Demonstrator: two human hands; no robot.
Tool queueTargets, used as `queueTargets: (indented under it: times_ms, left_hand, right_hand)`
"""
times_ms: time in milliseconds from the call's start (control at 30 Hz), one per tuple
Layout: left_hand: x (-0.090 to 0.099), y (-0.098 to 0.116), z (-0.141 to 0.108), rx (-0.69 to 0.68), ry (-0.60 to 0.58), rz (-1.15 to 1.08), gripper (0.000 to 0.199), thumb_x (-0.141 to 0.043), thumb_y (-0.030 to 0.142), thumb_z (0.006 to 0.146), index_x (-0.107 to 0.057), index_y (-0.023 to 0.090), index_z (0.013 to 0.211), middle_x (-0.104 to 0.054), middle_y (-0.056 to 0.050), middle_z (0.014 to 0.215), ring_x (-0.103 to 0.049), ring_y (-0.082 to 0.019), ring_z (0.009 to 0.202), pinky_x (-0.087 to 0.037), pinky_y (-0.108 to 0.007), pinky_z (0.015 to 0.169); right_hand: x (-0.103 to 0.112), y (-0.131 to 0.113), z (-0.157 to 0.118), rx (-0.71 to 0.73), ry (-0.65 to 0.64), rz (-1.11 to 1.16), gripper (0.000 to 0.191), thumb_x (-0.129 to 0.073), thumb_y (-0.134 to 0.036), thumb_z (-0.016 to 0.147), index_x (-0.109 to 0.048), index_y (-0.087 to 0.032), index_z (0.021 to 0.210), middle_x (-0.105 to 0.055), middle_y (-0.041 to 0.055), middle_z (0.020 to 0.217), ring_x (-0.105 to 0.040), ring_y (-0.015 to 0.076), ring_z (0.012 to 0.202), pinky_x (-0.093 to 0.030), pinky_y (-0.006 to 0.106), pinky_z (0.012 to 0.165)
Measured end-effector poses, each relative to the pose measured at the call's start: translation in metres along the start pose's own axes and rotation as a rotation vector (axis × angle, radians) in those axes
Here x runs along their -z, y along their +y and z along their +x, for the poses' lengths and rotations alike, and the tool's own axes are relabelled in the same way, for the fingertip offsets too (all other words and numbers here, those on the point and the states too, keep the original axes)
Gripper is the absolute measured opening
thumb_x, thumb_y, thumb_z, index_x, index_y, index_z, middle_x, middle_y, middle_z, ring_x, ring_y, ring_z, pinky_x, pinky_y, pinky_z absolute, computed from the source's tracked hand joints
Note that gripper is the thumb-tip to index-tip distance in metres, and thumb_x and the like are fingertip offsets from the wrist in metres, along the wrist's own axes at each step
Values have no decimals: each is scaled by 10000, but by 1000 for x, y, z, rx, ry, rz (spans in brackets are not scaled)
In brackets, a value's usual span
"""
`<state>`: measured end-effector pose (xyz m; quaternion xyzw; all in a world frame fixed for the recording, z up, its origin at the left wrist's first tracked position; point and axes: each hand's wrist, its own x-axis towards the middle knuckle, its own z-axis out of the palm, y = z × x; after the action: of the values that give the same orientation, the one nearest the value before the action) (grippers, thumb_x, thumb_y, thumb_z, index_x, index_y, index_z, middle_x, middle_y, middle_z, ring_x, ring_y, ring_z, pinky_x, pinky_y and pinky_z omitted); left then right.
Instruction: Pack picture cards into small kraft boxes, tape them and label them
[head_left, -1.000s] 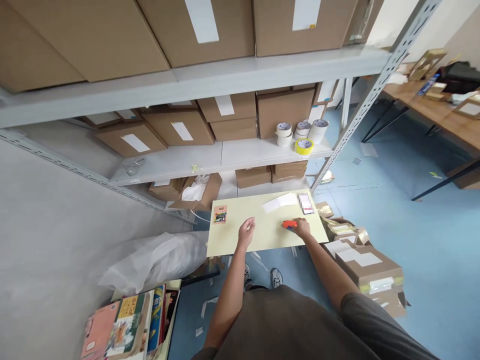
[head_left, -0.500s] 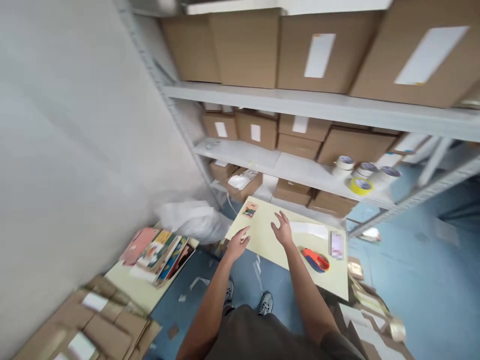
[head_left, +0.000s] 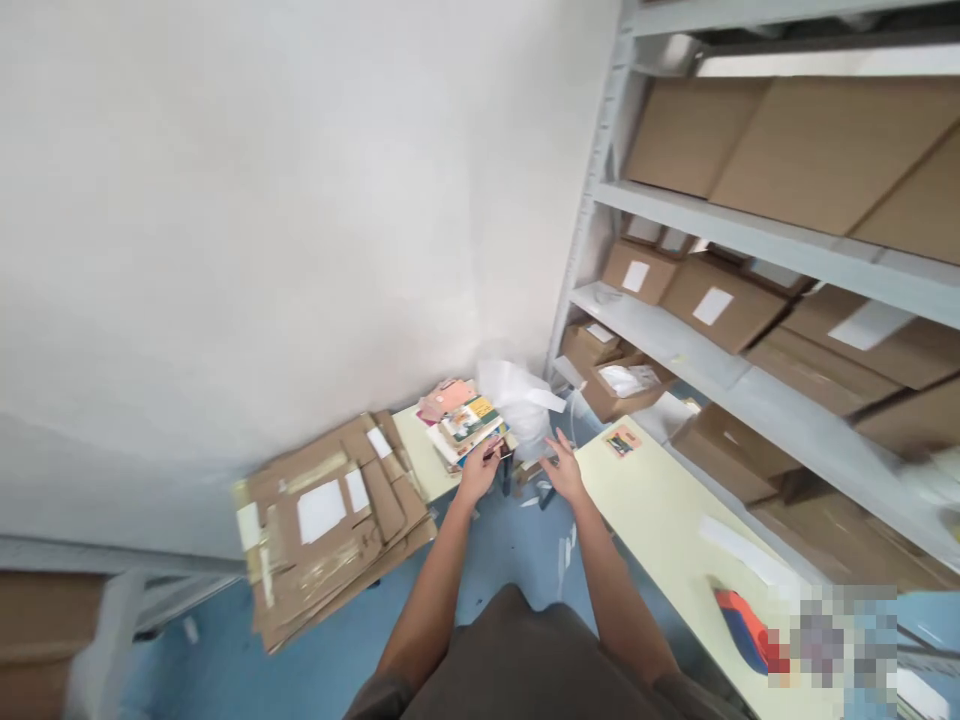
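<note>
My left hand [head_left: 480, 470] is at the front right edge of a pile of books [head_left: 466, 420], fingers apart; whether it touches them I cannot tell. The books lie on a small pale yellow table [head_left: 421, 458]. To the right, my right hand [head_left: 562, 468] is open and holds nothing, just in front of a translucent white plastic bag [head_left: 517, 400]. A second pale yellow table [head_left: 660, 510] stands right of that hand, with a small picture card [head_left: 622, 441], a white strip [head_left: 750, 552] and a red and blue tool [head_left: 741, 628] on it.
Flattened cardboard [head_left: 322, 530] is stacked at the left. Shelving [head_left: 750, 225] with brown boxes [head_left: 724, 300] rises on the right, beside a white wall [head_left: 300, 200]. Paper scraps [head_left: 564, 560] lie on the blue floor [head_left: 495, 560].
The view has swung left, bringing the books and flattened cardboard nearer the middle. My hands have moved from over the right-hand table to the books and plastic bag.
</note>
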<state>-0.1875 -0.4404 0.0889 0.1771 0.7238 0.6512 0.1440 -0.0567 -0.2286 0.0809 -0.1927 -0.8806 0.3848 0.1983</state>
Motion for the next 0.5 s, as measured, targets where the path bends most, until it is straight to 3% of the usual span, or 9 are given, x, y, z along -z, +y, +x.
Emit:
queueTargets:
  times_ms: [133, 267, 400, 500]
  left_hand:
    - [108, -27, -15, 99, 171, 1, 478, -779, 437, 855, -743, 235, 1287, -714, -128, 1375, -687, -307, 1226, -517, -502, 1124]
    - [209, -68, -47, 183, 311, -15, 514, -720, 376, 904, -689, 210, 1390, -662, -151, 1457, -669, -285, 1254, -513, -467, 1124]
    - [294, -113, -87, 294, 433, -4, 567, -724, 339, 901, -644, 218, 1449, -614, -137, 1523, -627, -279, 1321, -486, -438, 1146]
    - [345, -144, -113, 400, 508, 15, 578, -738, 305, 889, -637, 209, 1451, -583, -146, 1556, -603, -298, 1354, -470, -441, 1153]
  right_hand:
    - [-88, -65, 10, 65, -169, -19, 506, -614, -376, 937, -664, -245, 1423, -459, 114, 1663, -459, 285, 1526, -425, 451, 1228]
    - [-184, -119, 13, 153, -341, -50, 554, -612, -352, 944, -620, -232, 1484, -416, 113, 1692, -424, 283, 1548, -408, 445, 1238]
    - [-278, -162, 9, 232, -466, -1, 609, -630, -336, 927, -589, -205, 1520, -391, 118, 1707, -383, 276, 1572, -331, 442, 1287]
    - [-340, -185, 0, 240, -604, -6, 639, -637, -338, 918, -569, -201, 1538, -415, 117, 1695, -398, 276, 1563, -323, 442, 1292]
